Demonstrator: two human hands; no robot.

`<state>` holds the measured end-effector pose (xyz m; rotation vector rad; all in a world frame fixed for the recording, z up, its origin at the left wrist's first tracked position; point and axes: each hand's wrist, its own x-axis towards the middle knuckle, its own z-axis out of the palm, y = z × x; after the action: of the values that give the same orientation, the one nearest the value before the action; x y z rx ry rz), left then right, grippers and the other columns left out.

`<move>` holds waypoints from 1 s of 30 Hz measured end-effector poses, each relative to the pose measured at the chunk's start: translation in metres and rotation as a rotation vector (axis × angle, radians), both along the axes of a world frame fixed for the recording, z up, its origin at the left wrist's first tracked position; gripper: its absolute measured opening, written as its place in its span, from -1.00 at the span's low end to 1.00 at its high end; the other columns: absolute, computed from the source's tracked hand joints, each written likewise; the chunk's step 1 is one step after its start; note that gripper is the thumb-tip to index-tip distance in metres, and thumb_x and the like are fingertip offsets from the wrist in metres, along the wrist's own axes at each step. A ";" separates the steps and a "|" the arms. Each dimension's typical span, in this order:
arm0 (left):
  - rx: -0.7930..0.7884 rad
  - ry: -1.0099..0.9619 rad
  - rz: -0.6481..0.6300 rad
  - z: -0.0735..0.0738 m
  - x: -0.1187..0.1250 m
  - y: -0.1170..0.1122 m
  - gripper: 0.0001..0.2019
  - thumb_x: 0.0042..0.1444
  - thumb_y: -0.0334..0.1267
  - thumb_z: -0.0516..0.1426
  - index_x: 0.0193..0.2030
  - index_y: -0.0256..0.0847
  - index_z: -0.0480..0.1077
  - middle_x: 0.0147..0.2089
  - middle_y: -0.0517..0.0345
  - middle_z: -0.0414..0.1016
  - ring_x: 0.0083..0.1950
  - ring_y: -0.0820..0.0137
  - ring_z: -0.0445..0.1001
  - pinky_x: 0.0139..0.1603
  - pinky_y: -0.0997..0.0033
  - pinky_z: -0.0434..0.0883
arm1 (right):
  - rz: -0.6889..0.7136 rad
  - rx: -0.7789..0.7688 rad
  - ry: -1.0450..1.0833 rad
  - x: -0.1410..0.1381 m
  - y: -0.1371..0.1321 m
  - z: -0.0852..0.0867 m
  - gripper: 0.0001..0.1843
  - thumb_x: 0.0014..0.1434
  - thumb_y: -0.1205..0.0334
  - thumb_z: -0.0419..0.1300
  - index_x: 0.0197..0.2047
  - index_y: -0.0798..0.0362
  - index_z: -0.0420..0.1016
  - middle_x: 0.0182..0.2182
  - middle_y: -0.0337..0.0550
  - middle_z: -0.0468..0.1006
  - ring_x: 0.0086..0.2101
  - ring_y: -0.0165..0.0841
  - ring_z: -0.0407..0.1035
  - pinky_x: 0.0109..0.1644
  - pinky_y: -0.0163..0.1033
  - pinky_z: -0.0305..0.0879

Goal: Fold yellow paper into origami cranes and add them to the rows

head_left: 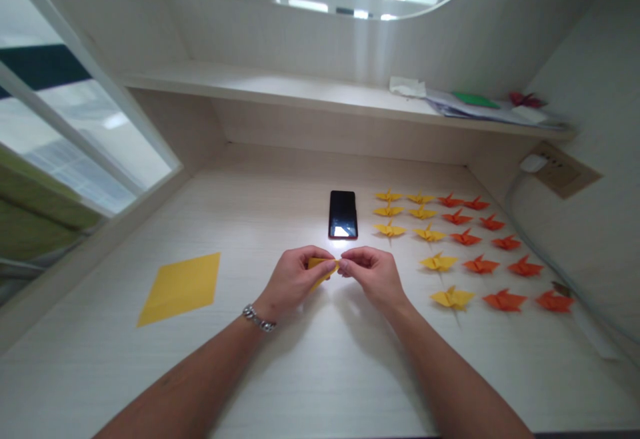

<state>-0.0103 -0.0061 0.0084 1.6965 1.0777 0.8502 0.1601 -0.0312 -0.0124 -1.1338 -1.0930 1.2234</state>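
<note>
While our left hand (295,278) grips a small folded yellow paper (315,263), our right hand (376,275) pinches its tip, and the two nearly meet above the middle of the desk (310,379). We wear a chain bracelet (259,319) just behind the left hand. Beyond both hands, near them, we see a phone (343,212) lying with its dark screen up. To our left a flat yellow sheet (185,286) rests well apart; to our right stand rows of yellow paper birds (438,263) beside orange paper birds (481,265).
</note>
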 end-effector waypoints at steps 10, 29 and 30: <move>-0.127 -0.042 -0.011 -0.001 0.000 0.000 -0.74 0.05 -0.09 0.17 -0.31 -0.27 0.51 -0.40 0.06 0.55 -0.40 0.38 0.47 -0.42 0.46 0.38 | 0.012 -0.016 -0.013 0.001 0.000 0.003 -0.79 -0.09 0.22 0.37 -0.36 0.14 0.57 -0.53 -0.12 0.59 -0.49 -0.32 0.48 -0.34 -0.20 0.43; -0.217 -0.075 0.021 0.001 0.001 0.002 -0.73 0.03 -0.08 0.18 -0.37 -0.30 0.49 -0.50 0.10 0.51 -0.47 0.41 0.44 -0.47 0.48 0.34 | 0.028 -0.044 0.030 0.007 0.004 0.004 -0.69 -0.02 0.08 0.32 -0.26 0.13 0.53 -0.47 -0.12 0.59 -0.47 -0.33 0.50 -0.32 -0.19 0.46; -0.216 -0.070 0.019 0.001 0.001 0.002 -0.73 0.03 -0.08 0.18 -0.37 -0.30 0.49 -0.50 0.09 0.51 -0.47 0.41 0.44 -0.47 0.48 0.34 | 0.035 -0.034 0.013 0.006 0.003 0.003 -0.70 -0.02 0.09 0.32 -0.27 0.13 0.54 -0.48 -0.12 0.59 -0.47 -0.33 0.49 -0.32 -0.19 0.46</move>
<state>-0.0093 -0.0040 0.0090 1.4691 1.0978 0.7702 0.1663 -0.0280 -0.0092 -1.1351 -1.0899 1.2799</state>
